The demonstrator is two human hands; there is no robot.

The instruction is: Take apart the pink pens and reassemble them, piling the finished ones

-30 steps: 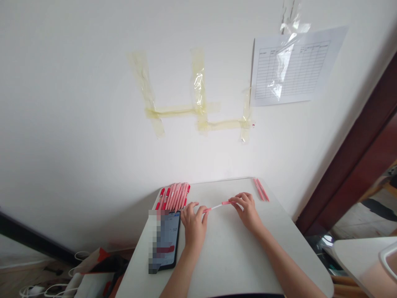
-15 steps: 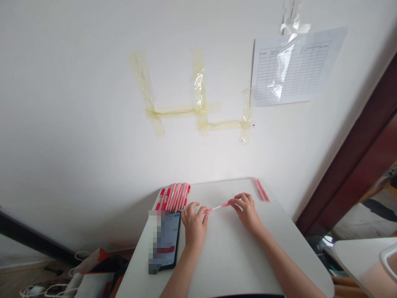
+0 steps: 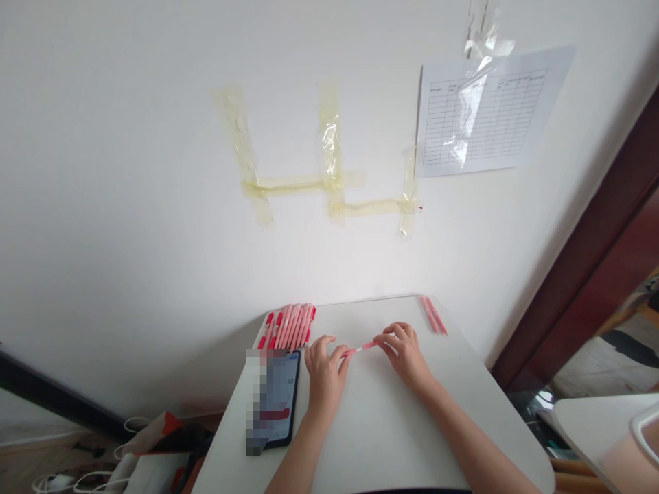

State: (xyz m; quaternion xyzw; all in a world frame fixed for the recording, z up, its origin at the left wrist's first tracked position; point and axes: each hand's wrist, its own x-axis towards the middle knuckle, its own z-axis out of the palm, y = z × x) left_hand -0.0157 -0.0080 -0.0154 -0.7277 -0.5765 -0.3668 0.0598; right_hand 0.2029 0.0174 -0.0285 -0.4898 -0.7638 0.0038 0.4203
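Observation:
Between my hands, above the white table (image 3: 391, 425), is a pink pen (image 3: 367, 346) with a short white section showing at its middle. My left hand (image 3: 327, 374) pinches its left end between thumb and forefinger, the other fingers raised. Fingertips of my right hand (image 3: 404, 353) grip the pink part at the other end. To the left lies a row of several pink and red pens (image 3: 293, 326), side by side. Two slim pink pens (image 3: 434, 315) rest at the far right corner of the table.
A phone (image 3: 281, 405), partly blurred out, lies left of my left hand near the table's left edge. The white wall (image 3: 329, 267) rises right behind the table. Cables and bags (image 3: 149, 453) are on the floor at left. Another white surface (image 3: 597, 425) stands at right.
My hands have come closer together, the right one moving left and slightly down. Less of the white section shows between the two pink parts of the pen.

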